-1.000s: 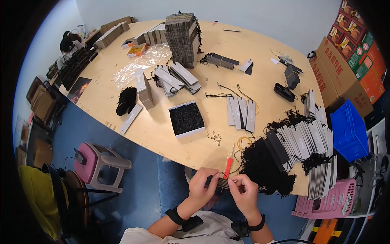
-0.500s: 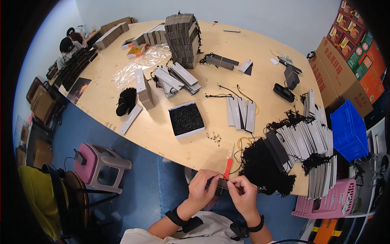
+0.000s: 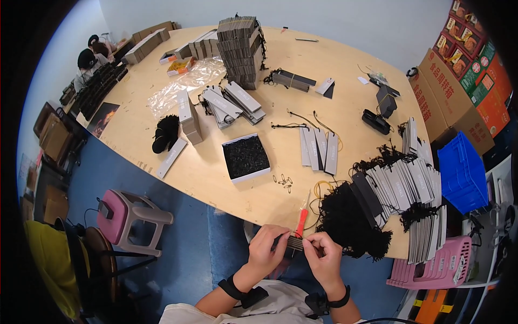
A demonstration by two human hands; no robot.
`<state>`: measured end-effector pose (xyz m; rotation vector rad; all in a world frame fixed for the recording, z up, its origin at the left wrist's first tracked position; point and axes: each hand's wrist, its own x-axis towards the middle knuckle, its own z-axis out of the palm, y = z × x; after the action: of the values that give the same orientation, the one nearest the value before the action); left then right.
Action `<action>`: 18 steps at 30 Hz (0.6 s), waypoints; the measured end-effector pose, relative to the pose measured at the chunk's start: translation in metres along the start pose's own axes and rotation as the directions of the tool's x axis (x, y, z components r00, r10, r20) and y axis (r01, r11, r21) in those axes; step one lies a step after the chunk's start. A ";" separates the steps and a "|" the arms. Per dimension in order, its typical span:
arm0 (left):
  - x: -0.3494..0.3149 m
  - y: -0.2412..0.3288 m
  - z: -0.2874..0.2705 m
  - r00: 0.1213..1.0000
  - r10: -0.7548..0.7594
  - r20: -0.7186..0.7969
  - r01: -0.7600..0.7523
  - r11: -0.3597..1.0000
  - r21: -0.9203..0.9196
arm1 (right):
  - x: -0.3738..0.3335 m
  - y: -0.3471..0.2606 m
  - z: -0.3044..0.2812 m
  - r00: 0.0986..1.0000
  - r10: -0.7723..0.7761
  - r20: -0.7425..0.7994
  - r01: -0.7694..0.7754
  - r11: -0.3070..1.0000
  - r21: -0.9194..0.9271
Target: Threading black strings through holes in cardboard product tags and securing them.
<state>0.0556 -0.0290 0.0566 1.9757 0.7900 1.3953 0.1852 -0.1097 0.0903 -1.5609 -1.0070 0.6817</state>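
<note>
Just off the table's front edge, my left hand (image 3: 266, 249) and my right hand (image 3: 322, 256) are both closed on a small stack of hang tags (image 3: 294, 243). The stack's layered edges face up between my fingertips, and its lower part is hidden. Right beyond it, on the table edge, lies a thin tool with a red handle (image 3: 302, 220). A large heap of black cords (image 3: 350, 224) sits to the right of my right hand. It adjoins rows of grey hang tags (image 3: 396, 186). Yellow rubber bands (image 3: 322, 189) lie beside the heap.
On the wooden table (image 3: 216, 183) stand a white box of small black pieces (image 3: 246, 157), a tall banded stack of tags (image 3: 238, 54) and loose tags (image 3: 319, 148). A blue crate (image 3: 461, 173) is at the right. A pink stool (image 3: 127, 216) stands left. People (image 3: 89, 59) sit far left.
</note>
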 end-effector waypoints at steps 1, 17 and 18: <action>0.000 0.000 0.000 1.000 -0.001 0.000 0.001 1.000 0.000 | 0.000 0.001 0.000 1.000 0.000 0.001 0.000 1.000 0.000; -0.002 0.001 0.002 1.000 0.002 0.027 -0.002 1.000 0.012 | 0.000 0.012 -0.005 0.999 -0.001 -0.040 0.001 1.000 -0.010; -0.002 0.000 0.002 1.000 0.009 0.029 -0.010 1.000 0.018 | 0.001 0.013 -0.005 0.999 -0.002 -0.045 0.002 1.000 -0.003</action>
<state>0.0572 -0.0308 0.0552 2.0115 0.7845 1.3666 0.1928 -0.1116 0.0793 -1.5707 -0.9760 0.6409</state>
